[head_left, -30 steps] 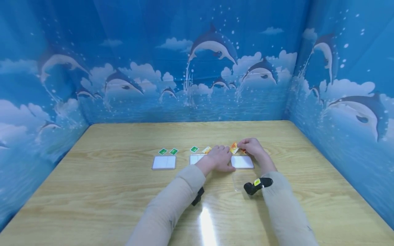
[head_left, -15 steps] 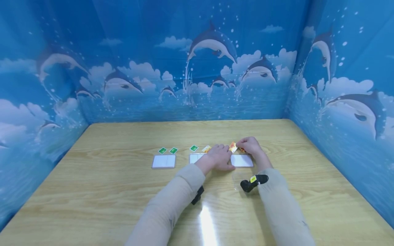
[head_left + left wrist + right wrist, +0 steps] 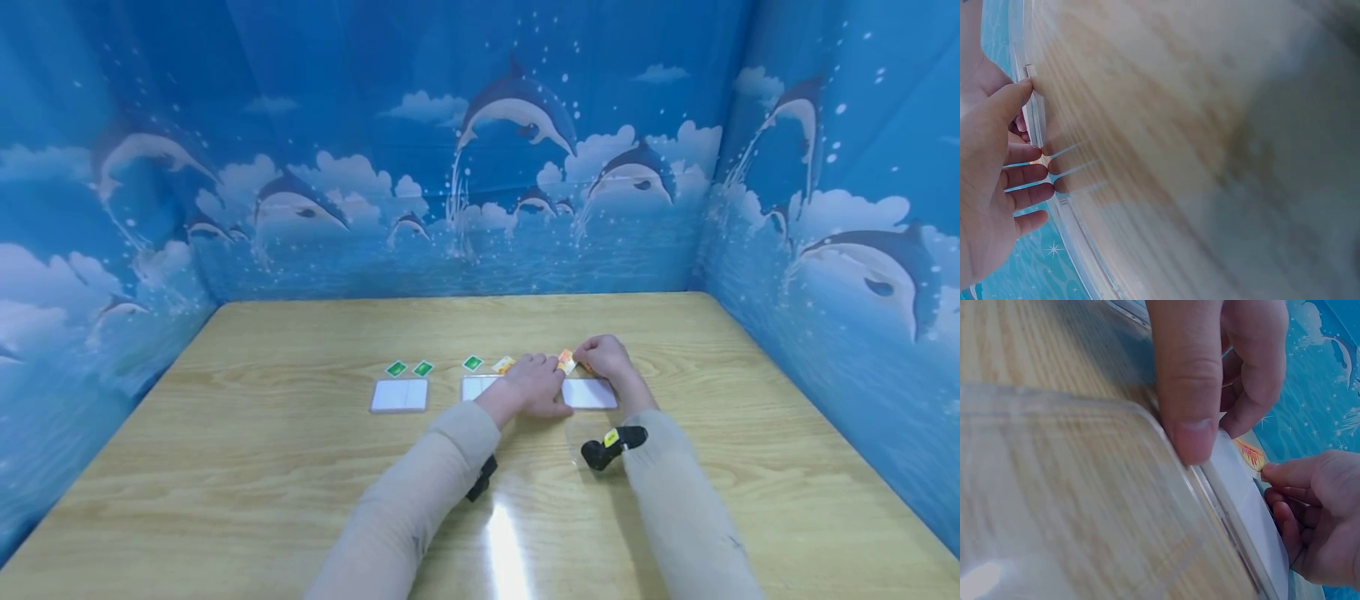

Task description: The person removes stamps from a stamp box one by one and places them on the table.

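My left hand (image 3: 534, 387) lies across the left end of a flat white box (image 3: 592, 394). In the right wrist view its thumb presses the near edge of that white box. The left wrist view shows the thumb at one end of the box's short side and the index fingertip at the other. My right hand (image 3: 606, 358), behind the box, pinches the edge of a small orange card (image 3: 1249, 454) between thumb and index finger. Another orange piece (image 3: 587, 367) is mostly covered by this hand. A clear plastic cover (image 3: 1085, 500) lies in front of the box.
To the left, a second white box (image 3: 478, 387) is partly hidden by my left arm, and a third white box (image 3: 399, 396) stands farther left. Behind them lie green cards (image 3: 396, 367) and a yellow-orange card (image 3: 503, 364). A dolphin-print curtain (image 3: 420, 250) borders the table (image 3: 225, 467).
My right hand has shifted slightly left, its wrist and forearm moving the same way. The orange card at its fingertips has moved slightly left. My left hand stays in place.
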